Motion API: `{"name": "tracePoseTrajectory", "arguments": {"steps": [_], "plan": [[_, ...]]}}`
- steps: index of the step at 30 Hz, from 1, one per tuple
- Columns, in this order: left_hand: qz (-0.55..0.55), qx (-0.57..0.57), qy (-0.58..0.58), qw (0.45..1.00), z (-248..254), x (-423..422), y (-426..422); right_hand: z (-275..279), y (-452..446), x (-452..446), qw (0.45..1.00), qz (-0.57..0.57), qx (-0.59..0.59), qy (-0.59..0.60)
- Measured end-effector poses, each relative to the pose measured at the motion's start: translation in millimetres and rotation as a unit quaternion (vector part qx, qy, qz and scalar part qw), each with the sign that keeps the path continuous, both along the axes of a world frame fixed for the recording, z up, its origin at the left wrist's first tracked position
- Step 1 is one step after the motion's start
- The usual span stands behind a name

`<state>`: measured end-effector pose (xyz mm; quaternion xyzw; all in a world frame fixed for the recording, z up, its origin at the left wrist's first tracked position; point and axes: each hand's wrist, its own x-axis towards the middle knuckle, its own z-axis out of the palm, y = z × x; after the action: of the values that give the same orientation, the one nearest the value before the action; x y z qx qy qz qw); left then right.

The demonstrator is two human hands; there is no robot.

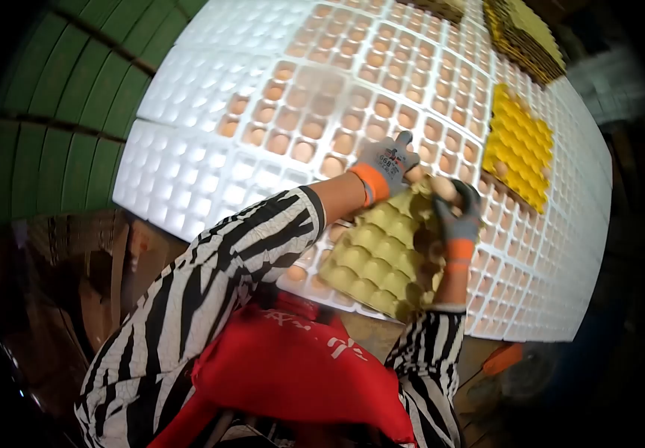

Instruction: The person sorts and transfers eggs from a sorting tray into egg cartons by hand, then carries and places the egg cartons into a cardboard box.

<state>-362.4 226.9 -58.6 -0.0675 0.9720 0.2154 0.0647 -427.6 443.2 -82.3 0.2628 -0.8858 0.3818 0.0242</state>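
My left hand [387, 163], in a grey and orange glove, is curled palm down over the white egg trays, with a brown egg [415, 174] at its fingertips. Part of its grip is hidden by the back of the glove. My right hand [460, 213], gloved the same way, has its fingers bent around another egg [444, 190] by the far right corner of a yellowish pulp egg tray [371, 257]. That pulp tray lies tilted below both hands, on top of the white trays. Its visible cups hold no eggs.
White egg trays [181, 168] cover the table, many cups filled with eggs and those at left unfilled. A bright yellow tray [520, 145] with a few eggs lies to the right. Stacked pulp trays [524, 37] stand at the back right. Green stacked blocks [54, 172] line the left.
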Motion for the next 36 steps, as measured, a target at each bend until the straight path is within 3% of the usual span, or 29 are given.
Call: {"name": "tracePoseTrajectory", "arguments": {"steps": [1,2,4,5,7,9,11,14,16,19,21,22,23,25,28,30,31,33,34,36], "plan": [[0.044,0.068,0.063,0.995,7.9,22.5,-8.7,-12.2,12.8,3.9,0.983,-0.066,-0.130,-0.116],[0.080,0.134,0.127,0.980,10.6,41.4,-19.8,35.1,-4.2,29.4,0.939,-0.089,-0.221,-0.250],[0.117,0.311,0.164,0.929,9.2,89.4,-59.2,24.8,-7.4,54.8,0.918,-0.100,-0.222,-0.313],[0.137,0.231,0.213,0.939,15.9,120.2,-78.0,13.4,-9.6,64.5,0.916,-0.082,-0.192,-0.343],[0.220,0.180,0.225,0.932,-2.6,175.8,-119.0,7.7,-53.6,104.5,0.969,0.041,-0.114,-0.217],[0.283,0.123,0.174,0.935,-22.6,223.3,-159.3,3.0,-109.3,140.4,0.968,0.133,-0.120,-0.174],[0.293,0.073,0.124,0.945,-27.0,243.0,-177.9,5.9,-159.8,161.2,0.968,0.184,-0.050,-0.166],[0.258,-0.017,0.072,0.963,-36.4,240.5,-180.5,1.4,-224.1,183.5,0.981,0.138,0.096,-0.099],[0.237,-0.044,-0.004,0.971,-27.5,232.7,-182.1,-9.3,-232.7,188.2,0.981,0.130,0.100,-0.107],[0.223,-0.008,0.054,0.973,-40.6,247.9,-195.3,-2.4,-228.5,187.9,0.977,0.114,0.052,-0.174],[0.237,0.031,0.063,0.969,-42.2,257.8,-205.7,-31.0,-217.9,178.5,0.981,0.167,0.033,-0.091],[0.251,0.071,0.094,0.961,-43.6,261.1,-212.4,-25.2,-211.7,179.6,0.945,0.125,-0.061,-0.297],[0.264,0.112,0.126,0.950,-45.4,263.2,-219.3,-17.5,-205.7,180.8,0.869,0.034,-0.164,-0.467],[0.304,0.227,0.213,0.900,-48.2,267.7,-235.6,-5.6,-194.7,183.9,0.832,0.009,-0.257,-0.492],[0.306,0.183,0.324,0.876,-66.4,271.8,-253.2,-29.8,-181.4,201.2,0.928,0.089,-0.200,-0.300],[0.310,0.177,0.319,0.878,-77.6,273.1,-253.5,-18.5,-193.2,225.7,0.963,0.115,-0.145,-0.194],[0.299,0.171,0.322,0.882,-82.0,272.4,-252.6,-29.3,-191.2,223.8,0.980,0.193,-0.032,-0.032],[0.233,-0.012,0.263,0.936,-94.7,271.8,-251.0,-35.0,-195.6,224.2,0.961,0.251,0.090,0.071],[0.194,-0.104,0.233,0.947,-99.2,270.0,-251.5,-38.5,-191.7,225.5,0.961,0.258,0.077,0.059],[0.216,-0.084,0.252,0.940,-103.8,266.4,-252.6,-27.6,-176.6,229.7,0.982,0.186,-0.026,-0.038]]}}
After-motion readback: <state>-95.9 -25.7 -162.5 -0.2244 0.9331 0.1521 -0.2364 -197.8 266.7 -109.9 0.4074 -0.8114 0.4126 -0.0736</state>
